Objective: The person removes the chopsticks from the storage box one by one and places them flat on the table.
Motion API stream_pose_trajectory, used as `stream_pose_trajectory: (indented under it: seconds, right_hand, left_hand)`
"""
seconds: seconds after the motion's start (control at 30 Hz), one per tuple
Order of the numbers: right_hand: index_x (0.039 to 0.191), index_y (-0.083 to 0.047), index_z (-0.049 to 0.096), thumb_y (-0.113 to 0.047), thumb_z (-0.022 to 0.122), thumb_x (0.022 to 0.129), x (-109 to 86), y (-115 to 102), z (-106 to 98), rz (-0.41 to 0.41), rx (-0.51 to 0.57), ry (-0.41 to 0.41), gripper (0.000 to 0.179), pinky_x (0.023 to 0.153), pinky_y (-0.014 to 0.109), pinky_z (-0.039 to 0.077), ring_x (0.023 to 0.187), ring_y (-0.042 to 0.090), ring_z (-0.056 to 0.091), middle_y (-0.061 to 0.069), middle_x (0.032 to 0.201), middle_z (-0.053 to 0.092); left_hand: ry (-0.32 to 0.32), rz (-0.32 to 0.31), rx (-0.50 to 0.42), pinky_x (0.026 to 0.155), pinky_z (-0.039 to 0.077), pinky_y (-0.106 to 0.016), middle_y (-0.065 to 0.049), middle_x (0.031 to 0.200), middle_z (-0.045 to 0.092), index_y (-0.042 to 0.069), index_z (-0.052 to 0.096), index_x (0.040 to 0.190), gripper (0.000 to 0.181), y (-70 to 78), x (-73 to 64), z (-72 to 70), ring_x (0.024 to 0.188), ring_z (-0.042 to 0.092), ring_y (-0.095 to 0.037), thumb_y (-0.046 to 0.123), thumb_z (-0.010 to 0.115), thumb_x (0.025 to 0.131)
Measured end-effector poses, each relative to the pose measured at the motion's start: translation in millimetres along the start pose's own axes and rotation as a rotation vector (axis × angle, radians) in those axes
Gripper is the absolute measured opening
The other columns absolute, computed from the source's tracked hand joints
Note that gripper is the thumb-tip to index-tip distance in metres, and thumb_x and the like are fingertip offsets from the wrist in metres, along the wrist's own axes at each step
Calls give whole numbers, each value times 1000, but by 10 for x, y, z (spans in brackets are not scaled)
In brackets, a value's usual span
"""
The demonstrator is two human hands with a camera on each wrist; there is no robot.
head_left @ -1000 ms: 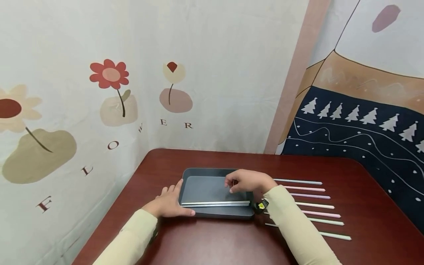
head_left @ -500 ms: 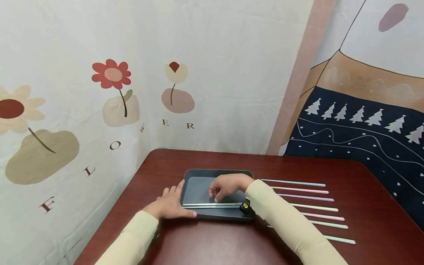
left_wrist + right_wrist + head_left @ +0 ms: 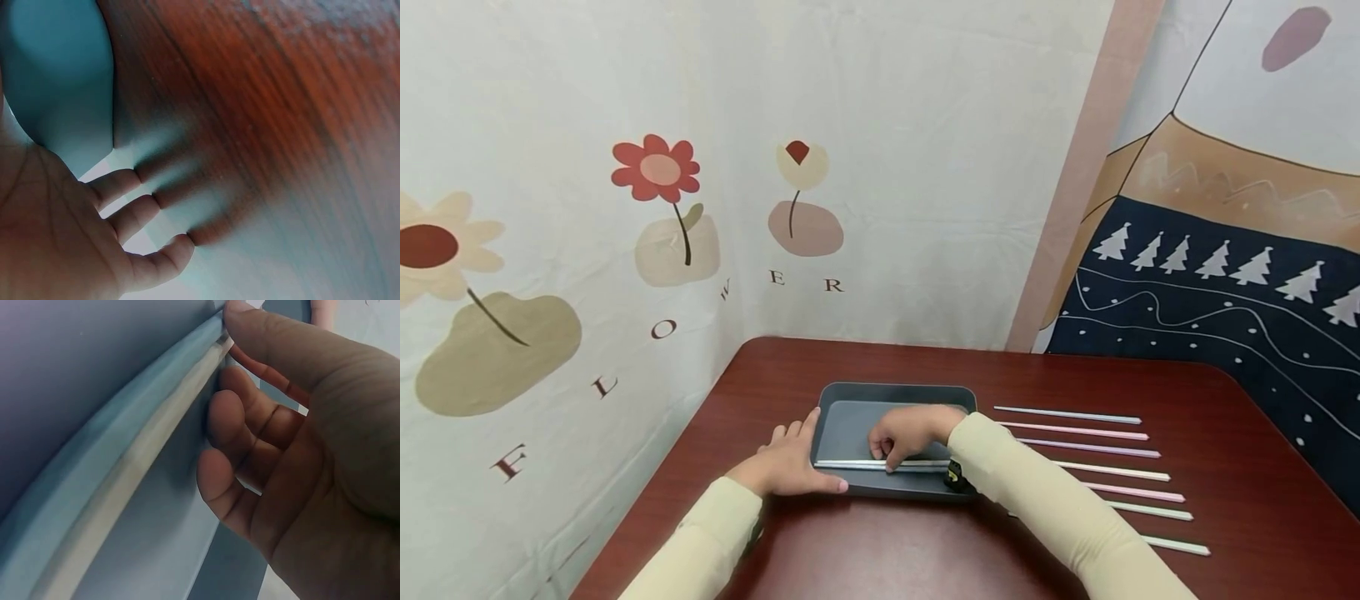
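A dark grey rectangular tray (image 3: 842, 425) lies on the table. Two chopsticks rest side by side along its near side, one pale blue (image 3: 115, 428) and one cream (image 3: 134, 456). My right hand (image 3: 912, 432) reaches down into the tray and pinches the chopsticks around their middle between thumb and forefinger. In the right wrist view, the other fingers (image 3: 226, 417) of that hand curl loosely beside the pair. My left hand (image 3: 790, 460) rests spread against the tray's left end, with its thumb along the near rim. The left wrist view shows its fingers (image 3: 134, 217) touching the table beside the tray wall.
Several pastel chopsticks, among them a blue one (image 3: 1075, 414), a purple one (image 3: 1097, 449) and a green one (image 3: 1157, 511), lie in a row right of the tray. My right forearm covers part of them. A patterned cloth (image 3: 925, 208) hangs behind the reddish-brown table (image 3: 880, 550).
My right hand has moved left and down within the tray, from above it onto the two chopsticks. My left hand has stayed at the tray's left end. The head view has shifted slightly.
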State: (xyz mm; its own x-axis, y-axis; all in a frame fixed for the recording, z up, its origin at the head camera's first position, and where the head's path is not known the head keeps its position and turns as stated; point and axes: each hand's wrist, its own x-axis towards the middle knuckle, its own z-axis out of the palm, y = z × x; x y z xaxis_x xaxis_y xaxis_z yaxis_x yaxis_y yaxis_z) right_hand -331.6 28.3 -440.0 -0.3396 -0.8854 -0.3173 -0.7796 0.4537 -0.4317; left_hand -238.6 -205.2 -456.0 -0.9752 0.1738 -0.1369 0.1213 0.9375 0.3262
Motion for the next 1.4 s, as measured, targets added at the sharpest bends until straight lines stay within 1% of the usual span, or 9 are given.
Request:
stream_pose_trajectory:
  seconds: [0.13,0.37,0.6,0.7,0.9,1.07,1.27,1.4]
  right_hand:
    - [90,-16,64,-12,74,90,1,31,4,-4,26,3,11,63,20,42,66,4,49,-9,74,55]
    - [88,-17,63,-12,73,91,-3,80,-19,-2,36,10,12,63,21,42,65,5,48,-8,73,54]
    - [91,-14,66,-12,69,94,-24,93,-40,0,44,23,5,63,21,41,64,5,46,-8,72,53]
    - [92,-14,66,-12,67,96,-19,106,-30,-5,39,28,5,63,21,41,64,4,45,-8,72,52]
    - [89,-16,65,-10,66,96,-29,133,-23,-9,40,85,9,64,21,40,64,5,46,-8,71,52]
    - [90,-13,65,-11,66,95,-39,135,-33,22,23,130,6,63,22,40,64,5,46,-9,71,51]
    - [89,-14,65,-10,69,92,-12,138,-17,52,52,154,6,63,23,41,64,6,47,-8,71,52]
    - [87,-17,66,-9,69,91,15,153,11,42,51,166,10,63,22,42,65,5,49,-9,72,55]
  left_hand:
    - [-4,-4,-4,85,42,-62,-18,142,45,3,16,158,141,-2,1,-4,119,41,-35,82,74,57]
    - [-7,0,-2,86,41,-62,-18,142,45,4,15,158,141,0,16,-22,119,41,-35,82,73,57]
    - [4,4,4,85,43,-59,-18,141,45,4,16,158,141,4,48,-18,118,41,-34,83,73,57]
    - [4,3,6,85,43,-59,-18,141,45,4,16,158,141,7,44,-19,117,41,-34,83,73,56]
    - [2,1,-2,85,43,-58,-17,141,45,3,16,158,141,1,36,-16,116,41,-33,82,73,56]
    - [0,-4,-7,85,43,-57,-17,140,46,4,16,158,141,5,36,-20,116,41,-32,82,74,56]
    - [0,-6,-7,86,43,-58,-17,140,46,4,16,158,140,3,34,-19,115,41,-31,82,74,56]
    - [-9,-10,-15,85,43,-58,-17,140,46,4,16,158,140,-5,20,-1,115,41,-32,82,74,56]
